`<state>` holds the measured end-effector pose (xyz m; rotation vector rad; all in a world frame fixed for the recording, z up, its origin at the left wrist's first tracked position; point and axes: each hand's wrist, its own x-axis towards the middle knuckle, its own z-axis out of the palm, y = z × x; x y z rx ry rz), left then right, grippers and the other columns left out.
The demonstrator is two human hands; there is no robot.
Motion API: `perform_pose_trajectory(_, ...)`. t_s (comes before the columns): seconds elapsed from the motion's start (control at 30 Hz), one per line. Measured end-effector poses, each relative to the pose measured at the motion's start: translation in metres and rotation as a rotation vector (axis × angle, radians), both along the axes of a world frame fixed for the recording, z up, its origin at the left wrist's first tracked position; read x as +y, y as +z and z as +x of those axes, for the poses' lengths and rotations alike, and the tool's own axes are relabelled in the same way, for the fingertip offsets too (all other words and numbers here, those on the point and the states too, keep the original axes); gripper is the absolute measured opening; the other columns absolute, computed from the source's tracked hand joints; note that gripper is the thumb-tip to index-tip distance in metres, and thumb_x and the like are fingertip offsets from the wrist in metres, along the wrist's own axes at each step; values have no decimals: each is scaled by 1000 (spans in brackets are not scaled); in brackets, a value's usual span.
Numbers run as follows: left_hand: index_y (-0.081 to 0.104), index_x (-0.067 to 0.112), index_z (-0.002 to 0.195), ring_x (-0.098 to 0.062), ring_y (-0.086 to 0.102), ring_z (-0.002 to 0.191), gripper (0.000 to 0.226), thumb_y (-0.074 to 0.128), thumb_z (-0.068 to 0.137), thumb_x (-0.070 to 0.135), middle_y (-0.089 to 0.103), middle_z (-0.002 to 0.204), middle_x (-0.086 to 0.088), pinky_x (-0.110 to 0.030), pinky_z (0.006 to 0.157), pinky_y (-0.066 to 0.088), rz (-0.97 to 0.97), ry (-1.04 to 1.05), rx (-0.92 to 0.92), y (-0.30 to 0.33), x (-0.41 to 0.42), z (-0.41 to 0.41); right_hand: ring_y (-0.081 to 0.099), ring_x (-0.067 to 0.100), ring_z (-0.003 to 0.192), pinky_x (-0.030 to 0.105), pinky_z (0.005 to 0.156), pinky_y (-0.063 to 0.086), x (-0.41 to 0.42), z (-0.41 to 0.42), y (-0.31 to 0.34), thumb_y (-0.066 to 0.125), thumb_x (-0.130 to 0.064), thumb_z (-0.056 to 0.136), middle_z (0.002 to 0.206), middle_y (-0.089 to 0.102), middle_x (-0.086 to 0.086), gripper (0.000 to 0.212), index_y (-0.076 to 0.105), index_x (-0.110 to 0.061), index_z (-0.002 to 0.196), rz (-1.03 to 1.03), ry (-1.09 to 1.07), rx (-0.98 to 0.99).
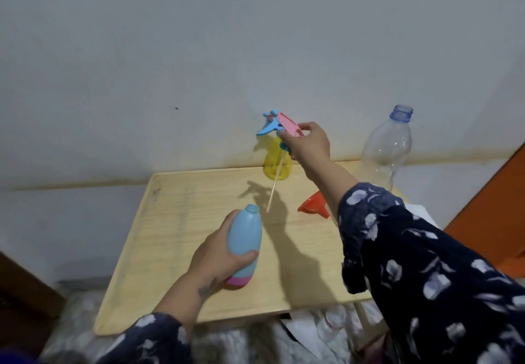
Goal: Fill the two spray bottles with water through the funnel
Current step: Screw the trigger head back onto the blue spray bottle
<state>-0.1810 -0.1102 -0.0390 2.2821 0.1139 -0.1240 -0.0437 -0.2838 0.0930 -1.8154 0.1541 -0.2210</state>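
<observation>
Left hand (218, 252) grips blue bottle (244, 242), neck open above fingers; right hand (308, 143) pinches spray head (279, 124) clear, likely freeing neck for funnel (314, 206).

Left half of the pale wooden table (176, 250) bare, open to reach. Far edge blocked: yellow spray bottle (277, 166), clear plastic water bottle (386, 147); orange plastic funnel (314, 206) lies right of centre.

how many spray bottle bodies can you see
2: a blue plastic spray bottle with its top off, held in the left hand; a yellow spray bottle standing at the wooden table's far edge, partly hidden.
</observation>
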Motion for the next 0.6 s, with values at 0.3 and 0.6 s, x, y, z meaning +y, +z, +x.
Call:
perform_pose_trajectory(0.3, 16, 72, 122, -9, 64, 83, 86, 68, 54, 62, 60, 104, 17, -37, 69, 58, -65, -15, -41, 29, 2, -13, 69, 20, 84, 41, 76, 56, 30, -19, 43, 70, -30, 79, 100, 69, 7, 42, 51, -16, 115, -34, -44, -246)
perform_pose_trajectory(0.6, 24, 67, 126, -12, 64, 88, 82, 66, 55, 65, 62, 108, 18, -38, 71, 58, -110, 13, -134, 68, -4, -1, 64, 13, 73, 32, 71, 52, 53, -61, 20, 73, -28, 78, 72, 58, -13, 40, 52, -20, 111, -4, -5, -263)
